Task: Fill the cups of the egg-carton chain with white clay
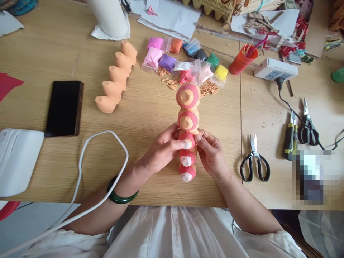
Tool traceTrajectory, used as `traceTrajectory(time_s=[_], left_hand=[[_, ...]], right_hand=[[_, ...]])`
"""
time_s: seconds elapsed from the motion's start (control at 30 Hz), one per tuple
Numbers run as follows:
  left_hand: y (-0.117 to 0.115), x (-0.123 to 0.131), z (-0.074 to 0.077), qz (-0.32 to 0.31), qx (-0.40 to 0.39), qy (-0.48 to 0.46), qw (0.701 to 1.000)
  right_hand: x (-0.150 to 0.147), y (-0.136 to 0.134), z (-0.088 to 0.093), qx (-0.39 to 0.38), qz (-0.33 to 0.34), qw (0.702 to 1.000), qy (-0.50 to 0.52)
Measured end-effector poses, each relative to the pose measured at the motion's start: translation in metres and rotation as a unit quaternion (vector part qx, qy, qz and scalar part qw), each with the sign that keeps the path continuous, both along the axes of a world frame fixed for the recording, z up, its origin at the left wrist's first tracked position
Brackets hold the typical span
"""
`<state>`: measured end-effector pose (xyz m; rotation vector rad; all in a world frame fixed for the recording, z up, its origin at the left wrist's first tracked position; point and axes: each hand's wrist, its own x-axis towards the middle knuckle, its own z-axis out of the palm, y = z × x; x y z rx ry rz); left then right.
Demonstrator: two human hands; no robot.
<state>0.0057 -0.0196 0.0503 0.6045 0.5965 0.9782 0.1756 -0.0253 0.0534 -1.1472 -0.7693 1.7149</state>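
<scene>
Between both hands I hold an egg-carton strip point(188, 118) with several rounded bumps, raised above the table. Its bumps are covered in red or pink clay over an orange base; the near tips are white, the two far tips orange. My left hand point(163, 148) grips the strip's left side, with its thumb on the white tip of the middle bump. My right hand point(212, 152) pinches the right edge near the same bump, thumb on top. A second, plain orange egg-carton strip point(117, 77) lies on the table to the left.
Several bags of coloured clay point(168, 62) lie beyond the strip, near orange scraps point(209, 89). A red cup point(243, 60) of sticks and a power strip point(275, 68) stand right. Scissors point(254, 159) lie by my right hand. A white cable point(80, 161) loops over my left forearm.
</scene>
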Motion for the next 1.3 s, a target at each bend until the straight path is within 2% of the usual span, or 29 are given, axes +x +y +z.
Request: traceTrajectory(time_s=[0.13,0.33,0.53,0.63,0.73,0.9,1.0,1.3], left_hand=[[-0.001,0.002,-0.002,0.003,0.041,0.039,0.998],[-0.005,0.004,-0.012,0.058,0.075,0.103,0.99],[-0.006,0.01,-0.009,0.08,0.086,0.142,0.983],[-0.007,0.011,-0.01,0.075,0.076,0.14,0.984],[-0.006,0.01,-0.011,0.076,0.066,0.128,0.987],[-0.004,0.003,-0.006,0.015,0.057,0.061,0.996],[-0.002,0.0,-0.003,0.007,0.028,0.044,0.999],[0.0,0.004,-0.001,0.012,0.041,0.063,0.997]], right_hand=[[0.0,0.0,-0.001,-0.003,-0.001,1.0,0.009],[-0.003,-0.003,-0.003,0.008,-0.005,1.0,0.001],[-0.003,-0.006,-0.005,0.034,0.006,0.999,0.009],[-0.004,-0.006,-0.004,0.039,-0.001,0.999,0.009],[-0.004,-0.004,-0.002,0.007,-0.005,1.0,0.019],[-0.001,0.001,0.002,-0.061,-0.019,0.996,0.057],[0.001,0.003,0.001,-0.087,-0.021,0.994,0.068],[-0.001,0.001,0.002,-0.077,-0.025,0.994,0.071]])
